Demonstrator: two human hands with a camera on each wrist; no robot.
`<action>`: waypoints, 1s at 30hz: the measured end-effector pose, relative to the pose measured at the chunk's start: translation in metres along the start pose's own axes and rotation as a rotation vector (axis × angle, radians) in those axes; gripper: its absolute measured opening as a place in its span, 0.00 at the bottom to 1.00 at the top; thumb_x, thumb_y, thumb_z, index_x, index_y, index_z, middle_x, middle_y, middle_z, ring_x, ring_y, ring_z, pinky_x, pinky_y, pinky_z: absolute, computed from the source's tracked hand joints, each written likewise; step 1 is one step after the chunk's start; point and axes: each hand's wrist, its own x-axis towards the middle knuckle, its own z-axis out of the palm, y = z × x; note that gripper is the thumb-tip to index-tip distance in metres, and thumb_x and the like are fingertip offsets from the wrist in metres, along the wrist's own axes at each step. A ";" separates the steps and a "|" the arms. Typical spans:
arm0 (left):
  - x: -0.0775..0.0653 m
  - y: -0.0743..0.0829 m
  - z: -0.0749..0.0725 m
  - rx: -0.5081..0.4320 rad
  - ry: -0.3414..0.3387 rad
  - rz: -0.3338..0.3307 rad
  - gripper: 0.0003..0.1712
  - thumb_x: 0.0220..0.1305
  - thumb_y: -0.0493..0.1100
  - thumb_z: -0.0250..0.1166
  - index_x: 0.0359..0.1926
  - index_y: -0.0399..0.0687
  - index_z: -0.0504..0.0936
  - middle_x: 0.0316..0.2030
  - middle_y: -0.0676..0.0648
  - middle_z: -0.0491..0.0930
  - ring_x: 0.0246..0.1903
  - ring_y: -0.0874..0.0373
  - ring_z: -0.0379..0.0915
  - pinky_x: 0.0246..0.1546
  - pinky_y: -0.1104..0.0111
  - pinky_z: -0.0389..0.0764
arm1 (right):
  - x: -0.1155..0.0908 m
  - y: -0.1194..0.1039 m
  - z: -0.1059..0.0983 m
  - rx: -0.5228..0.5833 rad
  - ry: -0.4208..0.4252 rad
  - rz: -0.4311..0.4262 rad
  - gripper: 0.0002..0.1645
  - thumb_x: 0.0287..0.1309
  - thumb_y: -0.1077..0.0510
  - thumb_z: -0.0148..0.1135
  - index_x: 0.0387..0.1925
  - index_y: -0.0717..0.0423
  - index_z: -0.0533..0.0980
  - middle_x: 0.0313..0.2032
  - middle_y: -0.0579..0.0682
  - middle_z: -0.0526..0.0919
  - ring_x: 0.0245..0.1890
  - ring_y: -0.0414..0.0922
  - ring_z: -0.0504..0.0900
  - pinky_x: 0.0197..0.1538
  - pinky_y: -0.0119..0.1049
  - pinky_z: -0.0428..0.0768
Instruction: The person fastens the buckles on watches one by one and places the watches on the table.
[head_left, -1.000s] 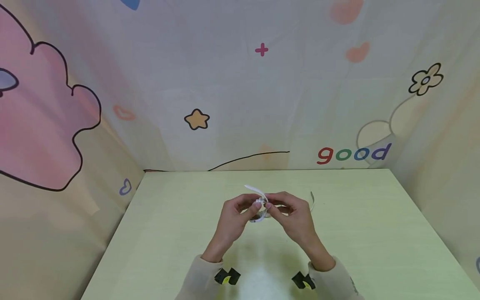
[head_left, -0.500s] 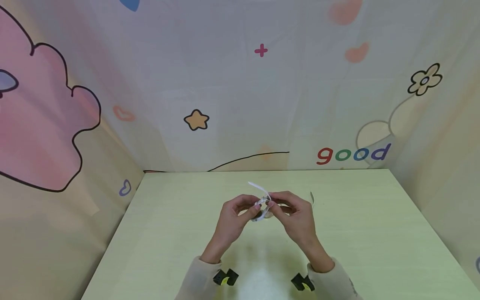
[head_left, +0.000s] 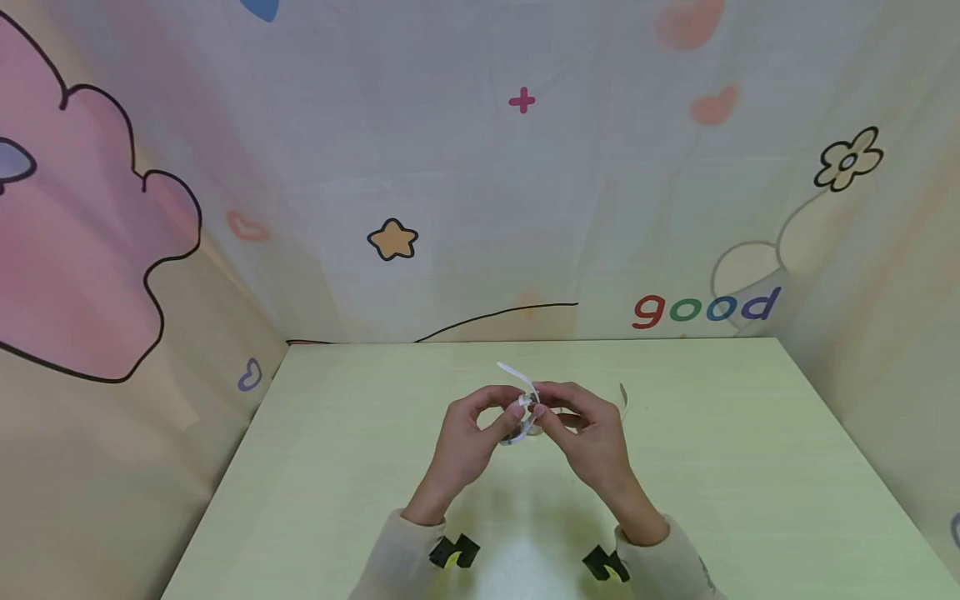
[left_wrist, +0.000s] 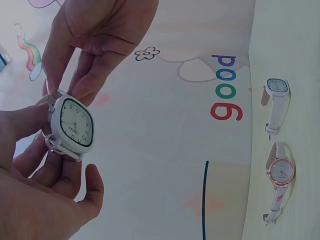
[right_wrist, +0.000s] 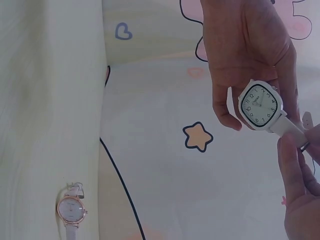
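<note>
A white wristwatch (left_wrist: 75, 125) with a rounded-square dial is held up between both hands. My left hand (head_left: 462, 433) grips it, with the fingers behind the case in the right wrist view and the thumb at the strap by the case. My right hand (head_left: 592, 433) pinches the white strap (right_wrist: 291, 129) near the buckle. In the head view, the strap's free end (head_left: 514, 372) sticks up to the left above the fingertips. The fingers cover much of the case in that view.
Two more watches rest on the pale table (head_left: 360, 417): a white square-faced one (left_wrist: 278, 86) and a rose-gold round one (left_wrist: 281, 171) with a white strap. A printed cloth (head_left: 465, 167) stands behind the table's far edge.
The strap's free end has shifted slightly right and up. The left fingers have shifted a little around the watch; both hands stay in nearly the same place.
</note>
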 end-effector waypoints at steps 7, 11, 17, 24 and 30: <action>-0.002 0.001 0.002 -0.019 0.005 0.054 0.10 0.68 0.47 0.63 0.48 0.55 0.84 0.46 0.54 0.84 0.51 0.58 0.78 0.55 0.56 0.74 | 0.000 0.000 0.000 -0.039 -0.011 0.001 0.17 0.58 0.70 0.65 0.49 0.58 0.82 0.42 0.56 0.86 0.43 0.36 0.84 0.40 0.31 0.85; -0.004 0.000 0.004 0.019 0.015 0.161 0.11 0.70 0.43 0.61 0.50 0.53 0.84 0.44 0.50 0.84 0.48 0.56 0.78 0.51 0.63 0.74 | 0.000 -0.001 0.002 -0.020 0.002 0.012 0.17 0.58 0.70 0.65 0.49 0.59 0.81 0.43 0.57 0.86 0.43 0.36 0.85 0.40 0.31 0.85; -0.004 -0.003 0.006 0.060 0.045 0.224 0.12 0.69 0.39 0.60 0.50 0.49 0.85 0.42 0.48 0.83 0.46 0.57 0.77 0.47 0.67 0.75 | 0.000 -0.002 0.004 0.015 0.014 0.019 0.16 0.57 0.72 0.65 0.49 0.63 0.81 0.42 0.60 0.85 0.42 0.35 0.85 0.39 0.30 0.85; -0.004 -0.001 0.005 0.052 0.025 0.196 0.11 0.70 0.42 0.61 0.50 0.52 0.85 0.43 0.50 0.84 0.46 0.58 0.79 0.47 0.66 0.76 | 0.000 -0.003 0.004 0.032 0.011 -0.002 0.17 0.57 0.73 0.64 0.48 0.62 0.81 0.42 0.60 0.85 0.42 0.35 0.85 0.40 0.29 0.84; -0.004 0.001 0.005 0.028 0.004 0.182 0.10 0.68 0.45 0.63 0.49 0.53 0.84 0.44 0.51 0.85 0.45 0.59 0.80 0.50 0.63 0.79 | 0.001 0.000 0.003 0.039 -0.002 -0.043 0.16 0.57 0.74 0.63 0.48 0.63 0.81 0.41 0.59 0.83 0.43 0.36 0.85 0.41 0.29 0.84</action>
